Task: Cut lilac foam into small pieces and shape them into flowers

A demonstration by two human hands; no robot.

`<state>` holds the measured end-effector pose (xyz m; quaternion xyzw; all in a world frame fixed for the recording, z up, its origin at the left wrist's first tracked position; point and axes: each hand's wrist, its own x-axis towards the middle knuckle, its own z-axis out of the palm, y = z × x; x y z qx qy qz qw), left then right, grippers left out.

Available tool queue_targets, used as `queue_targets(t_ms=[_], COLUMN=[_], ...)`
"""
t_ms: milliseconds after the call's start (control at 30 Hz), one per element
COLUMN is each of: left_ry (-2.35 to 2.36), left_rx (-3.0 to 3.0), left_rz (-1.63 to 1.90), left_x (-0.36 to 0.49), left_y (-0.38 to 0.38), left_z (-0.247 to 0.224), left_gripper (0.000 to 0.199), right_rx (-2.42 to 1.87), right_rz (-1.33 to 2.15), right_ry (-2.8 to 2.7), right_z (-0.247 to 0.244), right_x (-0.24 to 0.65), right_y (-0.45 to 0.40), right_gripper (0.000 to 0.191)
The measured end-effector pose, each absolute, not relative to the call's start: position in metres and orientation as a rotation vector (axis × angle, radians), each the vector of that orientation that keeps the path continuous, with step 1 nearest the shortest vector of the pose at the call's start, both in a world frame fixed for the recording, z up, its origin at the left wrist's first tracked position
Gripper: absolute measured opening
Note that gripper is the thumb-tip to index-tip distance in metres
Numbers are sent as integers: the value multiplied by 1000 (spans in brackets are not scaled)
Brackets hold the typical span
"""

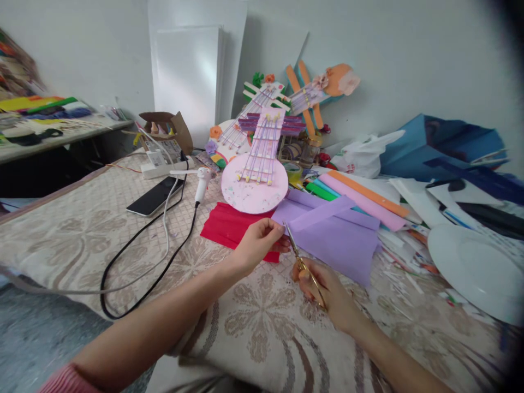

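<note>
My right hand (321,289) grips a pair of gold-handled scissors (301,259), fingers through the loops and blades pointing up and left. Pinched in my left hand (262,240) is the near end of a purple paper strip (323,214), which slants up to the right. The scissor tips are beside that end, close to my left fingertips; whether they touch the strip I cannot tell. Under the strip lies a larger purple crepe paper sheet (339,248). A red paper sheet (229,226) is partly hidden behind my left hand.
A pink paper-plate guitar (256,191) leans behind the sheets. To the left are a glue gun (201,185), a black phone (155,196) and looping cables. Paper rolls (364,199), scraps and a white plate (475,273) lie to the right. A blue bag (442,147) stands behind.
</note>
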<state>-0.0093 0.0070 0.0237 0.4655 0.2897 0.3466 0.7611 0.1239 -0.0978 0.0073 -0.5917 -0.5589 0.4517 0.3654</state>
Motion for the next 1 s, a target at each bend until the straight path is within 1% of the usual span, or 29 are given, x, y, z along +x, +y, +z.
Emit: queue_targets(t_ms=[267,367,433,600,667,833,900,1000], left_ry=[633,643,650,653,650,587,562,538], left_rx=[1034,1047,1063,1178,1250,1429,1498,1603], left_rz=[750,745,731,620,551,433,414,415], left_x=[-9,-10,-10,-10,-10,-8,-8,-9], left_y=[9,9,10,10,8,6,6,6], left_z=[23,23,23,19,16,7,3,-1], left_gripper=[16,17,17,17,17,19,20,20], right_rx=[-1574,-1677,-1820,-2318,-2373,-2202,-2095,-1901], right_rz=[1072,960,784,121,2,60,110,237], right_ry=[-1498,-1513,-1573,-1745,-1741,-1831,-1846,-1725], right_z=[4,4,7,11,8,12,27,61], right_x=[126,134,144,173,183,191,189,189], right_y=[-100,-97,-93,-84,-83,-85,-90,-103], right_gripper=[36,33,31,31,29,23,23,27])
